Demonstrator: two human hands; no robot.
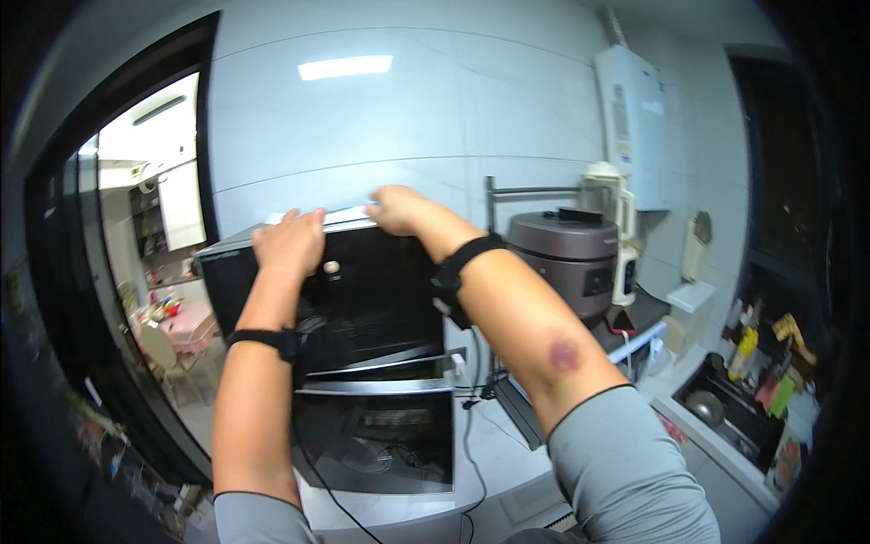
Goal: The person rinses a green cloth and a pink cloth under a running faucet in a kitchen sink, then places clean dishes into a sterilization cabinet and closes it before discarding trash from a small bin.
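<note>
In front of me stands a glossy black two-door cabinet (380, 299), seemingly an appliance, with a silver trim strip across its middle. A flat white item with a bit of blue (346, 215), perhaps a bag or sheet, lies along its top. My left hand (291, 241) rests over the front top edge, its fingertips by the white item; whether it grips anything is hidden. Farther right, my right hand (397, 209) is slightly blurred and pinches the right end of the white item. Both wrists wear black straps.
Right of the cabinet, an electric pressure cooker (564, 255) and a cream blender (618, 231) stand on a rack. A phone (620, 319) lies charging nearby. Black cables (471, 442) hang over the white counter (503, 469). A sink (727, 415) is far right, a doorway (156, 272) left.
</note>
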